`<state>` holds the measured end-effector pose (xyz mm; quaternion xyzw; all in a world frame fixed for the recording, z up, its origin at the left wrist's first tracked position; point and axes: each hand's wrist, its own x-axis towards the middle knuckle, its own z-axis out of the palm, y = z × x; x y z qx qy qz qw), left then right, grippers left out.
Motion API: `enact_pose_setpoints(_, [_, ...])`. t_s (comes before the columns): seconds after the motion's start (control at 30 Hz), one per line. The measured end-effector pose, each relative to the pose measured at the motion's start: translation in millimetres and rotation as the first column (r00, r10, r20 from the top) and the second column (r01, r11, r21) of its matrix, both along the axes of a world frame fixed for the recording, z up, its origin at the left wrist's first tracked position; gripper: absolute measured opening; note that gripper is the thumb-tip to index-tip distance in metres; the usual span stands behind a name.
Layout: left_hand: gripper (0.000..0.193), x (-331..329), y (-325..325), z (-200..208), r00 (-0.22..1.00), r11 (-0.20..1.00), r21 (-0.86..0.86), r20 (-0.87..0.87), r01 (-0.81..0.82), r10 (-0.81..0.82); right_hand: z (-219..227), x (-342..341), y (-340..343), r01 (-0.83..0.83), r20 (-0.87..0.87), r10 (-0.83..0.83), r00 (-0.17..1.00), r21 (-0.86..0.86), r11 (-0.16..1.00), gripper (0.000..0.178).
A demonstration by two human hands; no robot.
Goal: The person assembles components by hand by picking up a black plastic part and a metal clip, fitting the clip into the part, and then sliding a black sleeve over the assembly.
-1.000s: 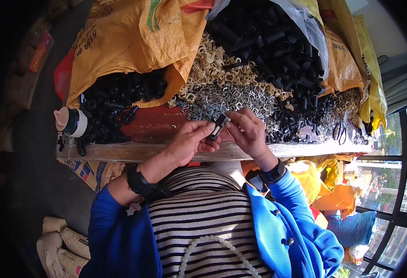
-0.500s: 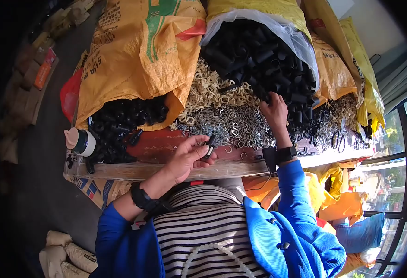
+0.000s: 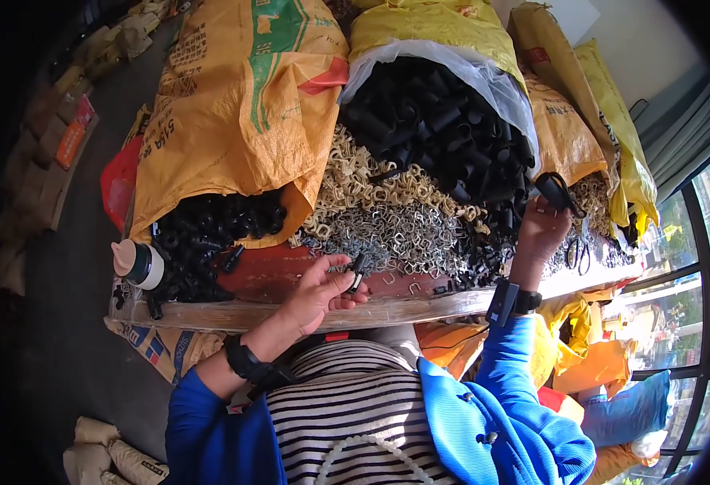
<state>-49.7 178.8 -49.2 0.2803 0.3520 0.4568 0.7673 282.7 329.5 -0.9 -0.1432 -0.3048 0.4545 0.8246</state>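
My left hand pinches a small black plastic fitting with a pale spot on it, just above the front edge of the table. Over at the right, my right hand is closed round a black plastic sleeve, lifted near the pile of small black parts. Similar black sleeves spill from a yellow sack with a clear plastic liner. Between my hands lie heaps of U-shaped metal clips and cream plastic clips. Small rounded black fittings pile up at the left.
An orange woven sack lies over the left of the table. A white bottle with a pink top stands at the left corner. Scissors rest among parts at the right. More sacks lean by the window.
My right hand has left the sleeve pile and swung right, carrying a black sleeve. My left hand keeps its small fitting, now tilted differently. The view has shifted slightly.
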Motion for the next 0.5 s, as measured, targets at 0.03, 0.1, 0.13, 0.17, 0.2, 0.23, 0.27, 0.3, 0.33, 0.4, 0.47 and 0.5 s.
enact_pose_setpoints(0.03, [0.029, 0.2, -0.9, 0.3, 1.000, 1.000, -0.002, 0.002, -0.003, 0.003, 4.6, -0.8, -3.5, -0.006, -0.098, 0.007, 0.995, 0.012, 1.000, 0.023])
enact_pose_setpoints(0.1, [0.029, 0.3, -1.9, 1.8, 1.000, 1.000, 0.003, 0.002, -0.005, 0.005, 0.2, 9.6, -3.9, -0.070, -0.187, 0.071, 0.980, 0.013, 0.997, 0.025])
enact_pose_setpoints(0.13, [0.029, 0.4, -2.5, 2.8, 1.000, 1.000, 0.008, -0.001, -0.011, 0.011, -4.2, 15.8, -3.2, -0.136, -0.272, 0.134, 0.953, 0.011, 0.991, 0.028])
enact_pose_setpoints(0.17, [0.030, 0.4, -3.1, 3.7, 1.000, 1.000, 0.013, -0.004, -0.019, 0.019, -9.5, 20.6, -2.2, -0.202, -0.355, 0.194, 0.914, 0.015, 0.979, 0.030])
enact_pose_setpoints(0.2, [0.030, 0.8, -3.7, 4.4, 1.000, 1.000, 0.015, -0.007, -0.026, 0.026, -14.3, 17.8, -3.1, -0.202, -0.355, 0.195, 0.914, 0.019, 0.979, 0.030])
enact_pose_setpoints(0.23, [0.030, 0.9, -3.8, 5.3, 1.000, 1.000, 0.018, -0.008, -0.026, 0.026, -22.3, 11.5, -3.8, -0.304, -0.378, 0.255, 0.890, -0.077, 0.949, 0.032])
enact_pose_setpoints(0.27, [0.029, 0.0, -3.3, 5.9, 0.999, 0.999, 0.024, 0.001, -0.038, 0.038, -28.6, 0.6, -4.8, -0.406, -0.407, 0.311, 0.859, -0.170, 0.898, 0.035])
enact_pose_setpoints(0.3, [0.029, -0.8, -1.9, 6.3, 0.999, 0.998, 0.029, 0.010, -0.048, 0.047, -34.3, -13.9, -7.3, -0.489, -0.387, 0.391, 0.835, -0.198, 0.850, 0.036])
enact_pose_setpoints(0.33, [0.028, -1.3, -0.3, 6.9, 0.998, 0.998, 0.032, 0.020, -0.058, 0.057, -40.6, -30.3, -9.9, -0.566, -0.369, 0.467, 0.804, -0.228, 0.792, 0.037])
enact_pose_setpoints(0.4, [0.026, -5.3, 3.5, 14.0, 0.997, 0.996, 0.039, 0.013, -0.079, 0.078, -36.5, -68.8, -21.4, -0.600, -0.223, 0.558, 0.799, -0.328, 0.729, 0.037])
enact_pose_setpoints(0.47, [0.023, -10.0, 6.4, 25.3, 0.994, 0.993, 0.056, -0.006, -0.106, 0.107, -22.2, -99.9, -39.0, -0.504, 0.020, 0.550, 0.835, -0.375, 0.778, 0.035])
enact_pose_setpoints(0.5, [0.023, -12.9, 6.7, 29.0, 0.993, 0.992, 0.035, -0.002, -0.118, 0.118, -15.2, -111.7, -46.9, -0.404, 0.271, 0.519, 0.811, -0.382, 0.831, 0.034])
